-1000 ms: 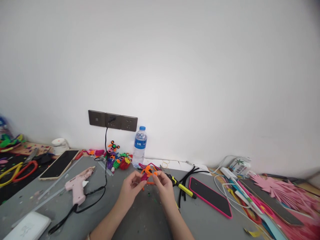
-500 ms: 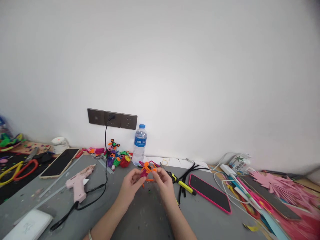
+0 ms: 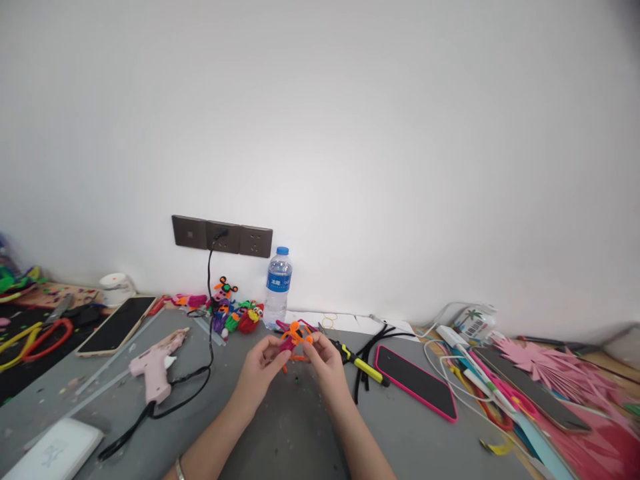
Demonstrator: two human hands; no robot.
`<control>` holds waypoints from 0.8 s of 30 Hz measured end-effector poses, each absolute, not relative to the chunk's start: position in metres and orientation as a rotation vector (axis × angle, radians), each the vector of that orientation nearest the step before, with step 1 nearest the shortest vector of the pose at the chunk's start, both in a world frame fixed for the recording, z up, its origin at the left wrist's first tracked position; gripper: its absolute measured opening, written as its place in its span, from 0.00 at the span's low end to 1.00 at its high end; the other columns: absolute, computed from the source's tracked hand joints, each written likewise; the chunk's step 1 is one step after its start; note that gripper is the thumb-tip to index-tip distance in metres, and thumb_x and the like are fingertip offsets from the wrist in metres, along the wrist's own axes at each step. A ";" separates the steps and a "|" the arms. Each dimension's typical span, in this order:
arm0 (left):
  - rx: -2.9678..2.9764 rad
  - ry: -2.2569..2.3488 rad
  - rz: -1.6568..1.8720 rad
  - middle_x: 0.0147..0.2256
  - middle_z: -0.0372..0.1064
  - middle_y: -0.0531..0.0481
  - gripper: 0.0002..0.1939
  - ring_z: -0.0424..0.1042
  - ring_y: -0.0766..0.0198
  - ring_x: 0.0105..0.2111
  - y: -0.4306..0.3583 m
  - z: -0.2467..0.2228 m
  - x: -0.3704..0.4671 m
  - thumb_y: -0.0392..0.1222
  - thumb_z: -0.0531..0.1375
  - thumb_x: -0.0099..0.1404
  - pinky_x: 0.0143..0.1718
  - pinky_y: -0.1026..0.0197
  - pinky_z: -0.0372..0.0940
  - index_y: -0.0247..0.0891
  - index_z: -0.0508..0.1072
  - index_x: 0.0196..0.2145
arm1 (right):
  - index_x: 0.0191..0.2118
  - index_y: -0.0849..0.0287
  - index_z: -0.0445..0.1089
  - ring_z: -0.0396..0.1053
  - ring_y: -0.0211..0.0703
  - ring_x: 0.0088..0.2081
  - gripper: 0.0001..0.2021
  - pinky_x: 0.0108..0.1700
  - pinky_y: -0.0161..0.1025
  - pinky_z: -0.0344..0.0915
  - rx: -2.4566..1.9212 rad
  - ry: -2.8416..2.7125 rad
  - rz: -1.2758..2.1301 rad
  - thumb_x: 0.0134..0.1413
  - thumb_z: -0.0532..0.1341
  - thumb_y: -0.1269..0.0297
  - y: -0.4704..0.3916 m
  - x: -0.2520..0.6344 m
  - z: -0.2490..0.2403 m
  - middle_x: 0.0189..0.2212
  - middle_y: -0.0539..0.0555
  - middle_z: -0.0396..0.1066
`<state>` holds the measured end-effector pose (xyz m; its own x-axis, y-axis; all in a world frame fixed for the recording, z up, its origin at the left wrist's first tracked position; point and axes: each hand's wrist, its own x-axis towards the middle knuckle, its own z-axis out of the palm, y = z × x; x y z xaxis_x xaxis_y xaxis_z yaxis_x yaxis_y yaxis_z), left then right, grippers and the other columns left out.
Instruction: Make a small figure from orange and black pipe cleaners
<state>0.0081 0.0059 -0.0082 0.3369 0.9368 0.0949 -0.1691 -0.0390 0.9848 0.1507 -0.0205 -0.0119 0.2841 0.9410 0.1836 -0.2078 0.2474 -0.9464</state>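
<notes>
Between my two hands, above the grey mat (image 3: 295,427), is a small pipe cleaner figure (image 3: 295,335) in orange and magenta. My left hand (image 3: 263,367) pinches its magenta part with thumb and forefinger. On the other side, my right hand (image 3: 323,360) has thumb and fingertips closed on an orange part. Orange pipe cleaner ends stick out below the fingers, and magenta ones show behind the figure. Yellow-and-black pliers (image 3: 363,365) lie just right of my right hand, beside several black pipe cleaners (image 3: 367,353).
A water bottle (image 3: 278,290) stands by the wall, with several finished pipe cleaner figures (image 3: 233,317) to its left. A pink glue gun (image 3: 153,367) with a black cord lies left. Phones (image 3: 117,327), scissors (image 3: 50,340), a pink-cased phone (image 3: 416,382) and folded pink paper (image 3: 543,363) lie around.
The view has shifted slightly. Both hands still hold the figure in nearly the same place, with only a slight turn of it visible.
</notes>
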 end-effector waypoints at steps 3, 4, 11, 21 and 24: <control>1.260 0.805 1.069 0.26 0.72 0.51 0.18 0.69 0.64 0.26 0.005 -0.005 0.009 0.55 0.65 0.53 0.25 0.66 0.61 0.37 0.73 0.29 | 0.25 0.58 0.64 0.54 0.35 0.23 0.17 0.26 0.33 0.55 -0.995 -0.971 0.948 0.44 0.66 0.49 -0.020 0.151 -0.012 0.20 0.45 0.58; 1.249 0.808 1.070 0.25 0.72 0.51 0.18 0.69 0.64 0.25 0.005 -0.005 0.009 0.55 0.65 0.52 0.24 0.66 0.61 0.37 0.73 0.29 | 0.24 0.57 0.63 0.54 0.35 0.23 0.17 0.26 0.33 0.54 -0.999 -0.978 0.941 0.44 0.66 0.49 -0.021 0.151 -0.012 0.19 0.45 0.57; 1.176 0.831 1.062 0.25 0.73 0.50 0.19 0.69 0.64 0.26 0.004 -0.001 0.009 0.56 0.66 0.50 0.25 0.66 0.62 0.36 0.75 0.31 | 0.24 0.58 0.64 0.54 0.35 0.23 0.17 0.26 0.33 0.54 -0.993 -0.978 0.943 0.43 0.66 0.49 -0.022 0.149 -0.007 0.19 0.45 0.58; 1.260 0.842 1.065 0.30 0.75 0.47 0.18 0.70 0.61 0.27 0.004 0.000 0.008 0.54 0.65 0.51 0.26 0.64 0.63 0.36 0.76 0.32 | 0.24 0.58 0.64 0.55 0.35 0.23 0.17 0.26 0.32 0.56 -1.019 -0.986 0.907 0.44 0.66 0.49 -0.022 0.149 -0.007 0.20 0.46 0.60; 1.262 0.832 1.072 0.30 0.76 0.47 0.18 0.70 0.61 0.27 0.005 0.000 0.008 0.54 0.66 0.50 0.25 0.64 0.63 0.37 0.76 0.32 | 0.24 0.58 0.64 0.54 0.35 0.23 0.17 0.26 0.32 0.55 -1.028 -0.984 0.903 0.44 0.66 0.49 -0.022 0.150 -0.008 0.20 0.46 0.59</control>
<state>0.0079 0.0049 0.0000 0.3141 0.9466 0.0724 -0.1644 -0.0209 0.9862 0.1500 -0.0216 -0.0080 0.3003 0.9291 0.2156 -0.1356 0.2653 -0.9546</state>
